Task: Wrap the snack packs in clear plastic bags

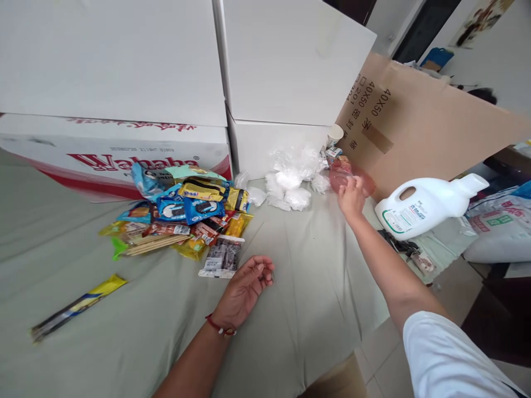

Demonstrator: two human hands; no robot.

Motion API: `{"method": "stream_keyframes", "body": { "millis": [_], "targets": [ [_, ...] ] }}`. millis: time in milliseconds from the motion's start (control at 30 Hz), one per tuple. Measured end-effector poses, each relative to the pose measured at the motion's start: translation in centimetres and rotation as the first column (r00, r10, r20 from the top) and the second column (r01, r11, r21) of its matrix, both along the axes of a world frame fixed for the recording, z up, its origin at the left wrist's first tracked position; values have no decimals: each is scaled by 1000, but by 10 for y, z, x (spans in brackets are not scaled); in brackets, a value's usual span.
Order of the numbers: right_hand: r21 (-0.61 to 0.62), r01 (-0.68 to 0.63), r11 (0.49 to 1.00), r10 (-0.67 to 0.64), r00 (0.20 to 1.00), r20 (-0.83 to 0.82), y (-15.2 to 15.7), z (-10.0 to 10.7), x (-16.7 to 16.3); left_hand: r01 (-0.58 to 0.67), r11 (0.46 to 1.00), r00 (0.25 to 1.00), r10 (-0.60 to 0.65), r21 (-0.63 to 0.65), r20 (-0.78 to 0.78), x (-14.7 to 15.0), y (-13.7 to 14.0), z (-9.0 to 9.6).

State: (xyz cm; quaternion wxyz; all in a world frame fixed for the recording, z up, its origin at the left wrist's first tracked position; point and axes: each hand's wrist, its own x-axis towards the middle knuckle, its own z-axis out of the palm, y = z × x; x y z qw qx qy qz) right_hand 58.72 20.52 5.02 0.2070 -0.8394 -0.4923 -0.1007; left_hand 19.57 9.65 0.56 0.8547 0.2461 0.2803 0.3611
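My right hand [352,194] reaches to the back right, its fingers closed on a thin red plastic bag [339,174]. My left hand [251,287] rests over the cloth in the middle, palm turned inward and fingers loosely curled, with nothing visible in it. Just beyond it lies a small clear packet with dark contents [224,255]. Behind that is a heap of snack packets, with blue biscuit packets [203,209], a yellow packet [203,189] and wooden chopsticks [157,244]. Crumpled clear plastic bags [290,182] lie to the left of my right hand.
A white detergent bottle [427,207] lies on its side at the right. White panels [290,61], a printed carton [103,152] and a brown cardboard sheet [398,121] stand at the back. A paper cup [334,134] sits in the corner. A long yellow packet [78,307] lies front left.
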Motion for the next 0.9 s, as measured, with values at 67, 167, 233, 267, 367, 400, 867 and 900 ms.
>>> {"method": "stream_keyframes", "body": {
  "millis": [67, 167, 233, 267, 367, 400, 867, 900],
  "targets": [
    [26, -189, 982, 188, 981, 38, 18, 0, -15, 4, 1000, 1000, -4, -1, -9, 0, 0, 0],
    [19, -298, 954, 298, 954, -27, 66, -1, -29, -2, 1000, 1000, 2, -3, -18, 0, 0, 1],
    [35, -236, 971, 238, 960, -150, 101, -3, -31, -3, 1000, 1000, 3, -11, -16, 0, -1, 1],
    [29, -182, 983, 184, 955, -232, 117, -4, -30, -4, 1000, 1000, 4, -14, -15, 0, -1, 1],
    [-50, -90, 995, 60, 901, -430, 147, -10, -29, -15, 1000, 1000, 15, -14, -13, 0, -2, 1],
    [-71, -95, 993, 52, 885, -463, 151, -14, -31, -16, 1000, 1000, 16, -13, -12, 0, -2, 2],
    [271, -145, 951, 170, 983, -68, 51, -3, -52, -39, 999, 999, 39, -19, 8, -2, -1, 2],
    [289, -90, 953, 101, 995, -22, 32, -2, -39, -43, 999, 999, 43, -20, 10, -2, -1, 2]
  ]
}}
